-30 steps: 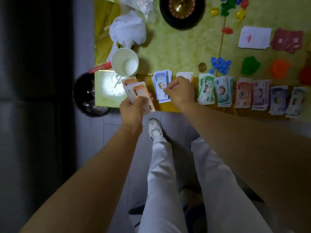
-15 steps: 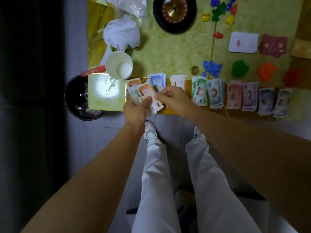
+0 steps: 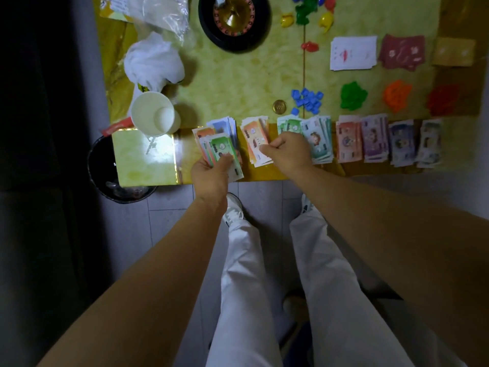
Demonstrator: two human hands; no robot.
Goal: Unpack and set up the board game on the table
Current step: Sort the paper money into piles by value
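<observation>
1. The left hand has its grip clamped on a fanned wad of play money, thumb on top. It sits left of the gold coin and nearer the person, over the near edge of the counter.
2. The right hand has its grip pinched together on an orange note. The note lies on the orange pile, just nearer than the coin. This looks like sorting the money by colour.
3. The sorted piles run in a row right of the coin, along that same edge.
4. Risks, as I judge them:
   - The fan is loosely spread, so a slack thumb could spill notes to the floor or into the black bin far left of the coin.
   - The right wrist lies over the green pile. Dragging it back could smear that pile into its neighbours.
   - Every pile sits close to the edge, so a careless release could slide the note off.
</observation>
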